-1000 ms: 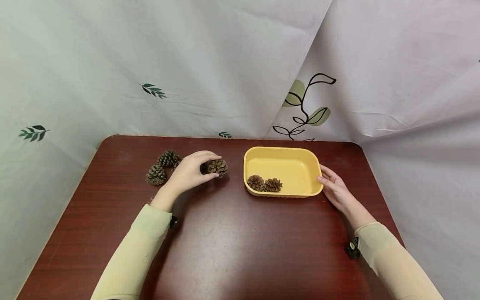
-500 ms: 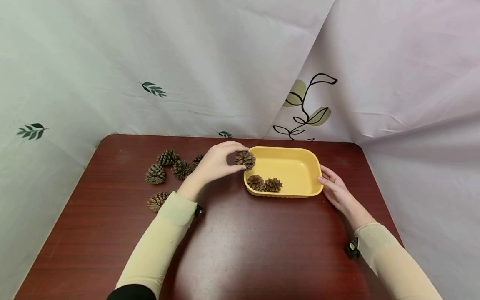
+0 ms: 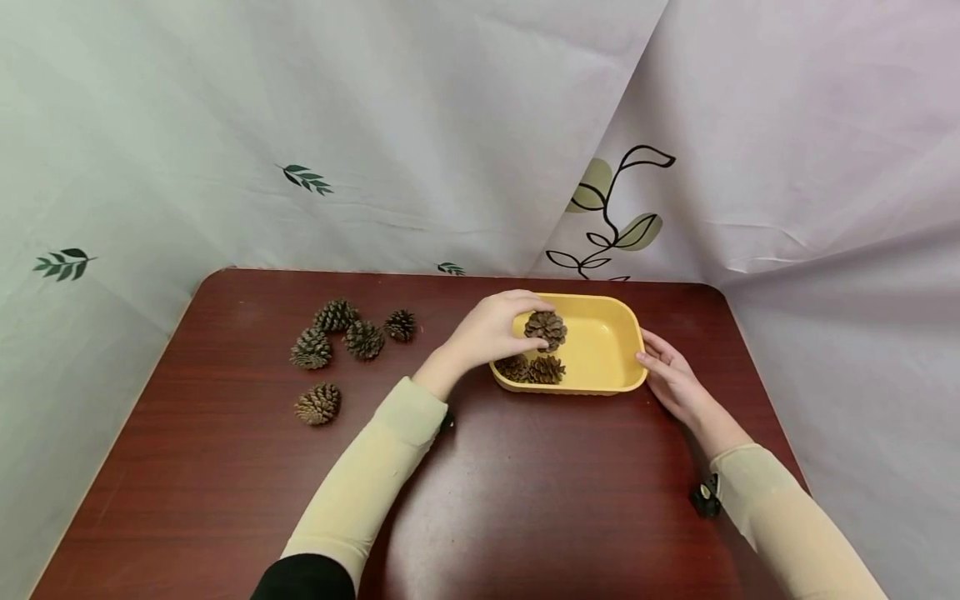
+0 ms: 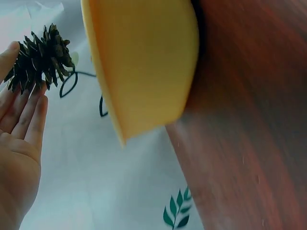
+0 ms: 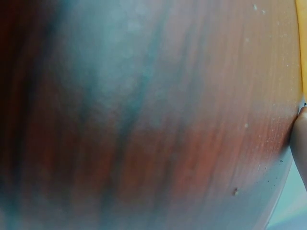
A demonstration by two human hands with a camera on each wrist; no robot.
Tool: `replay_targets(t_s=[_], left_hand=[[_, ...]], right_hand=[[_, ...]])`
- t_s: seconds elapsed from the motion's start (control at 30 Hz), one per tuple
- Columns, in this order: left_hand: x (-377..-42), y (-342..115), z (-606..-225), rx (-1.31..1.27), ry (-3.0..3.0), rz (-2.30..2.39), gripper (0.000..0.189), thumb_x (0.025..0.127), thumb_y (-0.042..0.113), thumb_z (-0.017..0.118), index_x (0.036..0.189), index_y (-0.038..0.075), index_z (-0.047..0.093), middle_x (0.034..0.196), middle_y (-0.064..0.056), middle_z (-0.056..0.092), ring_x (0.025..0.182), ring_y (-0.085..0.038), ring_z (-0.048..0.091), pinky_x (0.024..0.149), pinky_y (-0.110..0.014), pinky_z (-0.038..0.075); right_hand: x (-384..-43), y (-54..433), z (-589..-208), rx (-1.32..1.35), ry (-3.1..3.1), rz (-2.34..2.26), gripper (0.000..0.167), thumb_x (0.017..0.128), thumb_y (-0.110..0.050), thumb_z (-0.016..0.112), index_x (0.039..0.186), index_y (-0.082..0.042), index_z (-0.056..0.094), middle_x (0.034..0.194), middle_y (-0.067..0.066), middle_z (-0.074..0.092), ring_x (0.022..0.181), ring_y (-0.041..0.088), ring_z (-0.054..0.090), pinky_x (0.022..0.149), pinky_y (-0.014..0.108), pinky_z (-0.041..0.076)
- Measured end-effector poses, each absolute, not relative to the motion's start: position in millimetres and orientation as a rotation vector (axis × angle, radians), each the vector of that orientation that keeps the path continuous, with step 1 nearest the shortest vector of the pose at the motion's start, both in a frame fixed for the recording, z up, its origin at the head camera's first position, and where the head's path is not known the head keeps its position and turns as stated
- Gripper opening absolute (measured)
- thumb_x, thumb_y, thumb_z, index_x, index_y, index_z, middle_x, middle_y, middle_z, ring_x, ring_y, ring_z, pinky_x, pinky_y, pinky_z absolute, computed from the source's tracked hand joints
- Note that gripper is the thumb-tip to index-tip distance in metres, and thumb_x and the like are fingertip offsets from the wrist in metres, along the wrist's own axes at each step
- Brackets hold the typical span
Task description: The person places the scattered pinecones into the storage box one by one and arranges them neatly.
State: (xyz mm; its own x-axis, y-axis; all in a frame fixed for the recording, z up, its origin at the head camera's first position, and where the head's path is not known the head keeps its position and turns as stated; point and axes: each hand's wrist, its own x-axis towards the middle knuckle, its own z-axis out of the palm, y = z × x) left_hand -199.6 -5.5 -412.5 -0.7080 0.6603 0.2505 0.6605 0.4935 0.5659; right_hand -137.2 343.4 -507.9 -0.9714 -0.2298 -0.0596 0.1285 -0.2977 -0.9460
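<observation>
My left hand (image 3: 486, 332) pinches a brown pine cone (image 3: 547, 330) between thumb and fingers, over the left part of a yellow plastic box (image 3: 600, 388). The left wrist view has this pine cone (image 4: 42, 60) at the fingertips, above the level of the box's rim (image 4: 103, 86). Inside the box, two pine cones (image 3: 547, 370) lie at the front left corner, one partly covered by the left hand. My right hand (image 3: 672, 379) holds the box's right end, thumb at the rim and fingers along the outside. Only a bit of a digit (image 5: 301, 139) shows in the right wrist view.
Several pine cones (image 3: 364, 340) lie grouped on the left of the dark red wooden table (image 3: 525, 500). Another pine cone (image 3: 318, 404) sits nearer the front. A pale curtain (image 3: 412, 150) with leaf prints hangs behind and beside the table.
My left hand has carried the pine cone rightward from the table, past the box's left rim, to above the inside. The right hand and the box have stayed in place.
</observation>
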Motion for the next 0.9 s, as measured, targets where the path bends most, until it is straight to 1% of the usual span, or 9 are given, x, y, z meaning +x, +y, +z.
replay_targets(t_s=[0.27, 0.63, 0.77, 0.9], left_hand=[[-198, 23, -422, -1.238, -2.668, -1.143, 0.051, 0.09, 0.027, 0.087, 0.135, 0.011, 0.072, 0.137, -0.005, 0.073, 0.134, -0.021, 0.066, 0.121, -0.031, 0.048], [-198, 51, -435, -1.253, -2.733, -1.192, 0.053, 0.09, 0.027, 0.087, 0.137, 0.011, 0.071, 0.138, -0.005, 0.072, 0.132, -0.02, 0.066, 0.119, -0.031, 0.049], [-198, 60, -441, -1.277, -2.788, -1.151, 0.051, 0.091, 0.029, 0.087, 0.137, 0.013, 0.071, 0.137, -0.004, 0.073, 0.131, -0.018, 0.066, 0.117, -0.029, 0.05], [-196, 67, -444, -1.302, -2.843, -1.069, 0.05, 0.092, 0.03, 0.086, 0.137, 0.015, 0.072, 0.138, -0.002, 0.073, 0.132, -0.017, 0.066, 0.119, -0.028, 0.048]], right_hand=[[-138, 343, -509, -0.138, 1.695, -2.37, 0.042, 0.109, 0.005, 0.044, 0.137, -0.022, 0.059, 0.135, -0.012, 0.069, 0.123, 0.001, 0.065, 0.101, 0.016, 0.056], [-138, 341, -509, -0.156, 1.687, -2.381, 0.043, 0.109, 0.005, 0.044, 0.136, -0.023, 0.06, 0.135, -0.012, 0.07, 0.124, 0.0, 0.065, 0.102, 0.016, 0.056], [-138, 342, -510, -0.157, 1.675, -2.389, 0.043, 0.109, 0.005, 0.043, 0.136, -0.023, 0.061, 0.134, -0.012, 0.071, 0.123, 0.0, 0.065, 0.101, 0.016, 0.056], [-138, 343, -510, -0.163, 1.676, -2.381, 0.044, 0.109, 0.006, 0.042, 0.136, -0.023, 0.062, 0.134, -0.012, 0.07, 0.123, 0.0, 0.065, 0.101, 0.016, 0.056]])
